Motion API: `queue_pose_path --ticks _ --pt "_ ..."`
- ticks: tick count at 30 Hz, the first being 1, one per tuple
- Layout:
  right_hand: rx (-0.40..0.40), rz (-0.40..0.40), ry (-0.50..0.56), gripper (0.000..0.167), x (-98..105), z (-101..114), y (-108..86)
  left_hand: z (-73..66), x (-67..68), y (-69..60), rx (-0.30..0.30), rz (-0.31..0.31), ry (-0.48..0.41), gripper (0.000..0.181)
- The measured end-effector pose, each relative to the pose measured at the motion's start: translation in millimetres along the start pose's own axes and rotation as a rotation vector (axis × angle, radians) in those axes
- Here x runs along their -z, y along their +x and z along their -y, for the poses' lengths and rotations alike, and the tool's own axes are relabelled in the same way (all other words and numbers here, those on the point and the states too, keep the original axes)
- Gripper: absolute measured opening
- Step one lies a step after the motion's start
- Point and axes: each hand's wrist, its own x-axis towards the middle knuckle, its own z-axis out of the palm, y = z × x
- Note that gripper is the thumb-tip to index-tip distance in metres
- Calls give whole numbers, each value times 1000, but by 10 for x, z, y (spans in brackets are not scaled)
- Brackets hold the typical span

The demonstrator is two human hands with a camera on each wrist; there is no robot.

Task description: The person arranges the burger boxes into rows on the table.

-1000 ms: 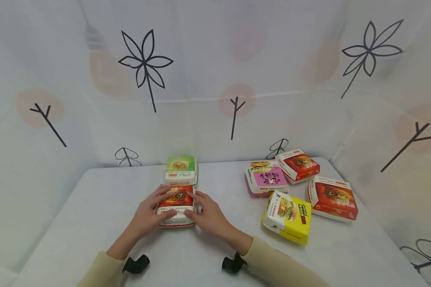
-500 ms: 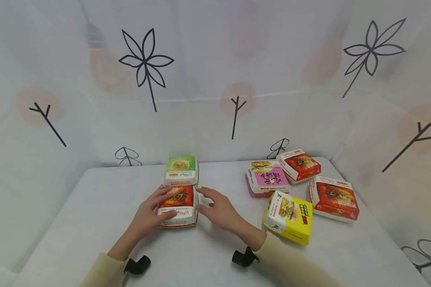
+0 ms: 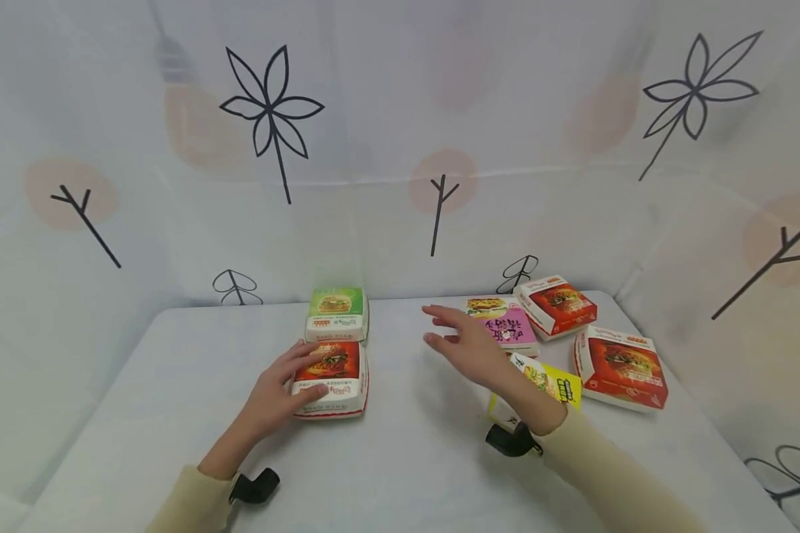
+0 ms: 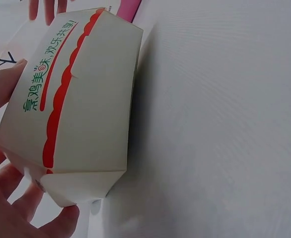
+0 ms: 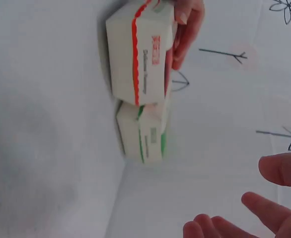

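Observation:
My left hand (image 3: pixel 283 389) holds the left end of a red-and-white burger box (image 3: pixel 336 400), its thumb on the lid. In the left wrist view, the fingers (image 4: pixel 61 223) curl around the end of this box (image 4: pixel 93 94). Directly behind it stands a green-and-white burger box (image 3: pixel 336 314), close against it. My right hand (image 3: pixel 470 344) is raised above the table with loosely bent fingers and nothing in them. It hovers left of a pink burger box (image 3: pixel 510 329), partly covering it. Below the wrist, the forearm hides part of a yellow burger box (image 3: pixel 563 383).
Two more red burger boxes (image 3: pixel 560 305) (image 3: pixel 623 366) lie at the right of the white table (image 3: pixel 400 466). A white cloth backdrop (image 3: pixel 373 133) with drawn flowers and twigs rises behind the table. Black wrist cameras (image 3: pixel 256 486) hang under both forearms.
My right hand has let go of the red-and-white box and moved right and up, toward the pink and yellow boxes. The left hand stays on the box.

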Motion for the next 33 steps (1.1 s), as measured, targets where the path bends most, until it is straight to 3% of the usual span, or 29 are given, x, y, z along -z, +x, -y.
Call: queue_pose_path --ticks 5,14,25,33 --pt "-101 -21 -27 54 364 -134 49 -11 20 -6 -6 -4 17 59" --pt "-143 -45 -88 55 860 -425 59 -8 48 -7 -26 20 27 64" --pt "-191 69 -16 53 1212 -940 130 19 39 -1 -32 39 38 65" --pt "-237 114 -112 55 1282 -1155 172 13 38 -6 -24 41 19 65"
